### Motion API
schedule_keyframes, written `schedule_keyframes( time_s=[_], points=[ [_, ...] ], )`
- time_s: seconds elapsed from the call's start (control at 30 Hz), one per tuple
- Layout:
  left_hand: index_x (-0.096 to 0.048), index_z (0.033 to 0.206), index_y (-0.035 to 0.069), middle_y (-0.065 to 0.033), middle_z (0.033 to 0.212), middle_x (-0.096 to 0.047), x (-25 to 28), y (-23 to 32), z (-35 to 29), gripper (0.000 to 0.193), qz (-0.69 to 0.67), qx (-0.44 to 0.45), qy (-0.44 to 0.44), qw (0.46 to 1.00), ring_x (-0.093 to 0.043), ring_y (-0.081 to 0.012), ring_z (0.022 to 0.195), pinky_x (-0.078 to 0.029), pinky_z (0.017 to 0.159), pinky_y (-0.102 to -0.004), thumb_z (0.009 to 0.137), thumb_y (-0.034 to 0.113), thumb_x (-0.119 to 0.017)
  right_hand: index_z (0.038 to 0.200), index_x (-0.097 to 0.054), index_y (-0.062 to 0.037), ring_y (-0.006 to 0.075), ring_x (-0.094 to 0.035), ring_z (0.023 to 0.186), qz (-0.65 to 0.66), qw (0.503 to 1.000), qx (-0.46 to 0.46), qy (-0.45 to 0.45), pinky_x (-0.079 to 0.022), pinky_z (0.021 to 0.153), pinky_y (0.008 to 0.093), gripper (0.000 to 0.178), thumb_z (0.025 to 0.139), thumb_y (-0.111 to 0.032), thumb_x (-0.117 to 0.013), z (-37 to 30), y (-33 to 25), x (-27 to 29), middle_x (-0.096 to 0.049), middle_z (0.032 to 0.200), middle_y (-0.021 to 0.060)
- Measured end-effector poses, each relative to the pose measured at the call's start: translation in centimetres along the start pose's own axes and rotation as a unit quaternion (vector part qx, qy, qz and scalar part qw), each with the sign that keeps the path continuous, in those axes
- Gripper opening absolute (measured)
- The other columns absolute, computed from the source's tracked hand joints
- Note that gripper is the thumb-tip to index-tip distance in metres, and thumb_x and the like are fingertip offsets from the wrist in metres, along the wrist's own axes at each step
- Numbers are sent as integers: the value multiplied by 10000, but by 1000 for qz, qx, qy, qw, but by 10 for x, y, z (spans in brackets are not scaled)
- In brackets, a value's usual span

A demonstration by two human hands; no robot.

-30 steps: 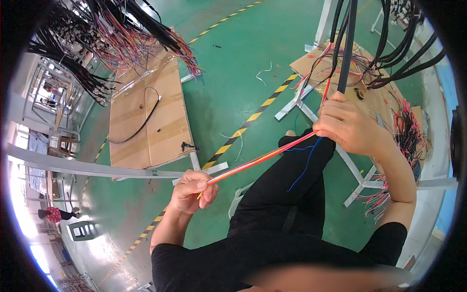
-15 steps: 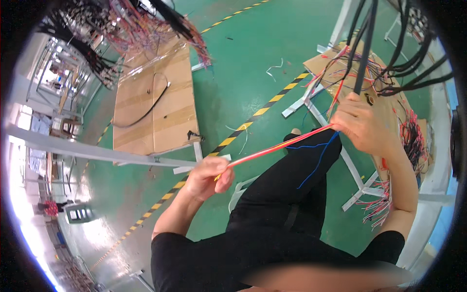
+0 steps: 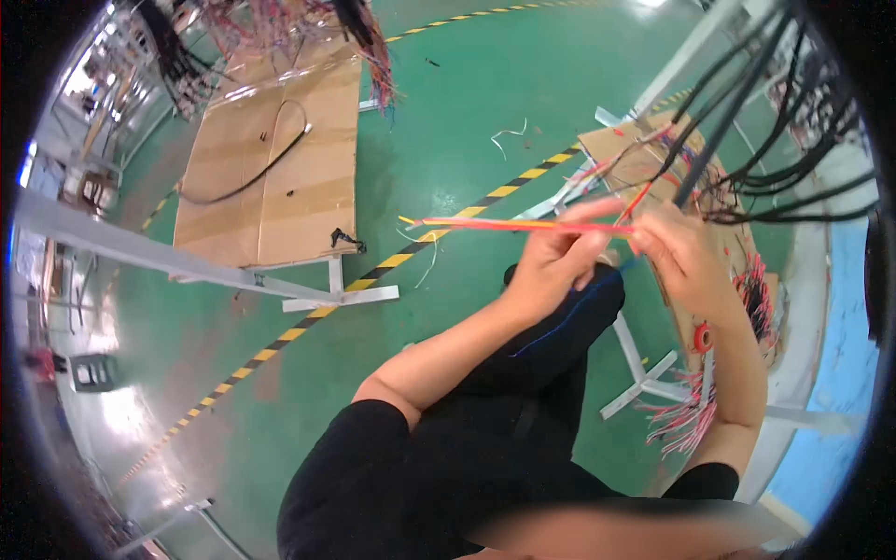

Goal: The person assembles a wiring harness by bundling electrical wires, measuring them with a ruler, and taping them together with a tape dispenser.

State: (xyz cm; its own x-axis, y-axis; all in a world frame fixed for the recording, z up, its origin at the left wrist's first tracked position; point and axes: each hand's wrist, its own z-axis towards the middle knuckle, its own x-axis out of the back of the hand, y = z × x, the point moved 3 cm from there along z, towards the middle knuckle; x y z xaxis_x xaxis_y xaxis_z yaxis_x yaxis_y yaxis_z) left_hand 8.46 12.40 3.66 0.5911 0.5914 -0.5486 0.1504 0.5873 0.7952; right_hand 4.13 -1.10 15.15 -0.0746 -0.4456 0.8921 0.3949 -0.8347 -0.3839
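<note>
A bundle of thin red and yellow wires (image 3: pixel 495 224) stretches leftward from my hands, its loose ends pointing past my left hand. My left hand (image 3: pixel 553 266) has moved in close beside the right, its fingers and thumb closed round the wires. In my right hand (image 3: pixel 679 252) the same bundle is gripped where it meets a thick black cable (image 3: pixel 702 168), which runs up to the upper right. A blue wire (image 3: pixel 565 315) hangs from there across my black-trousered leg. Fingertips of both hands are slightly blurred.
At right, a cardboard-topped stand (image 3: pixel 607 140) carries loose wires, with black cables (image 3: pixel 784 177) hanging over it. A red ring-shaped roll (image 3: pixel 702 338) and red-white wire ends (image 3: pixel 686 415) are below. Another cardboard-topped table (image 3: pixel 215 205) stands left, near a white metal bar (image 3: pixel 140 245).
My left hand has slid right along the wires, up to my right hand. The wires' left ends now lie free. The view has shifted somewhat.
</note>
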Motion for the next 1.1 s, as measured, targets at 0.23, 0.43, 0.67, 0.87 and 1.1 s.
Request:
schedule_keyframes(
  time_s=[0.23,0.43,0.67,0.87,1.1],
  points=[
    [-584,922,-49,20,580,-389,35,38,-5,384,-68,-71,113,989,-359,-61,472,-344,426,-222,1014,290,-429,789,-525,21,249,-497,654,17,998,-52,-24,-377,604,324,177,922,-94,-507,-23,19,11,-487,697,108],
    [-611,990,-83,0,630,-448,40,48,-13,403,-41,-94,143,984,-368,-60,512,-379,438,-226,1012,280,-437,772,-514,9,211,-459,639,-11,997,-77,-16,-355,594,309,217,941,-126,-490,-32,26,14,-464,691,86],
    [-615,1011,-96,-9,621,-457,41,52,-17,412,-16,-75,130,988,-377,-67,519,-389,441,-232,1016,270,-426,757,-516,8,236,-470,643,-9,997,-66,-23,-358,605,327,211,922,-123,-504,-35,20,13,-468,686,93],
    [-574,1138,-59,-3,716,-509,67,47,-10,321,-84,-5,189,978,-467,-78,588,-419,514,-233,971,203,-497,800,-532,0,293,-492,697,-35,996,-75,-31,-381,636,364,193,927,-143,-510,-36,19,16,-510,720,127],
    [-518,1214,15,-153,1098,-583,21,79,9,444,553,-275,64,784,-551,-250,1073,-435,931,-415,806,91,-677,840,-533,-37,346,-489,747,-47,995,-45,-71,-399,692,402,133,922,-136,-501,-23,39,11,-533,760,130]
  ],
)
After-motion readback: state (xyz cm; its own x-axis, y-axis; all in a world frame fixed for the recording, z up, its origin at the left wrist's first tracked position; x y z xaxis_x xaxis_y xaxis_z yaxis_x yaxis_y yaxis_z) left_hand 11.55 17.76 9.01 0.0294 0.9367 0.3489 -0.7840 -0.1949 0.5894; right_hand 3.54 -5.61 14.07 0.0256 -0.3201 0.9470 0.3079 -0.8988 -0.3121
